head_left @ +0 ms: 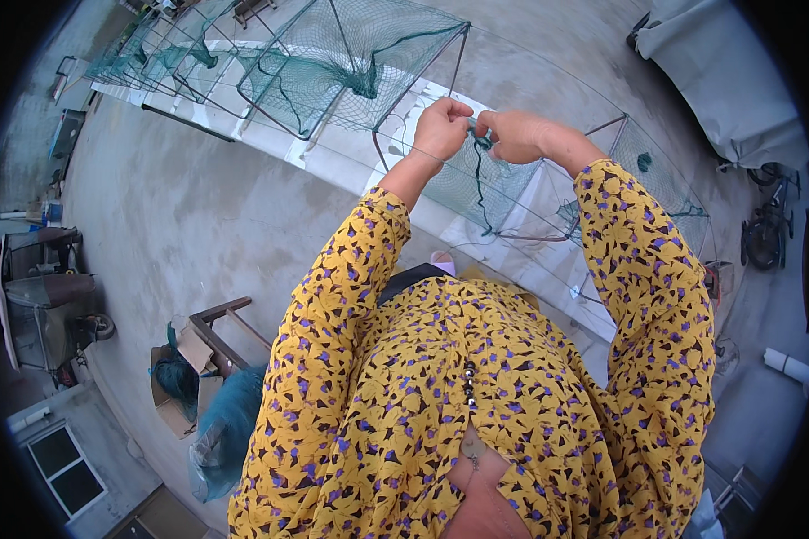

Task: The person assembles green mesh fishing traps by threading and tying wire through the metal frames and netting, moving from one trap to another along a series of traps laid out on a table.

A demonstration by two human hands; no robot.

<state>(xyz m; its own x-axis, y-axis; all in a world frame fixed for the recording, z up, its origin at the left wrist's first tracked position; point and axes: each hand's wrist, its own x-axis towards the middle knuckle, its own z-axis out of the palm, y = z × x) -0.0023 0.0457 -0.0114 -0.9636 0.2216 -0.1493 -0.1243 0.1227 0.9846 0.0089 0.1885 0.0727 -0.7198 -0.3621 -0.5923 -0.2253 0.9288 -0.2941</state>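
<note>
Both hands are raised in front of the person, close together at the far middle of the view. The left hand [440, 130] is curled, its fingers pinched on the green net [476, 180] and a thin line at the edge of a wire frame. The right hand [512, 135], just beside it, has its fingers clenched on a dark green cord [481, 193] that hangs down from the grip. The net belongs to a long folding cage trap [333, 63] of green mesh on metal hoops, stretching from far left to right along a pale low wall [333, 162]. On the concrete floor [180, 216] at near left sit a cardboard box [175, 386] and a blue-green bag [225, 431].
</note>
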